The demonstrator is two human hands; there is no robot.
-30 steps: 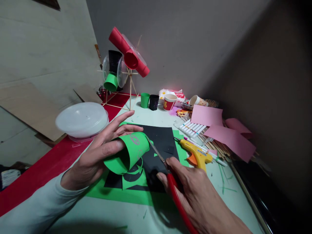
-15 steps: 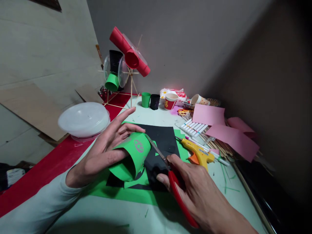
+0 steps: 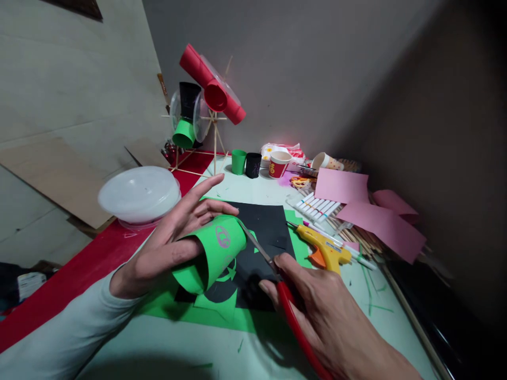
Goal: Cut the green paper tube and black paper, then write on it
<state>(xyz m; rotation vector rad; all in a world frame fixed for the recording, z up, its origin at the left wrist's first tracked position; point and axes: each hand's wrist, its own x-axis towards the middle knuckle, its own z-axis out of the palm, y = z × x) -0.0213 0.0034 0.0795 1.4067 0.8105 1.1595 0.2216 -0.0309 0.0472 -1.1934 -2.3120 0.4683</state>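
Over the surface [image 3: 158, 338]: left hand [image 3: 158, 253], right hand [image 3: 325, 303], close together.
Right grips scissors [image 3: 288, 303], left holds the green paper roll [image 3: 232, 240] between them; if the roll flexes, slipping blades [image 3: 259, 248] could tear its rim or nick left fingertips [image 3: 234, 211].

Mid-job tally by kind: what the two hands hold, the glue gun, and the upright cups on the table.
Green paper roll: 1
Red-handled scissors: 1
Yellow glue gun: 1
Cups, upright (green cup, black cup, red cup): 3
Total: 6
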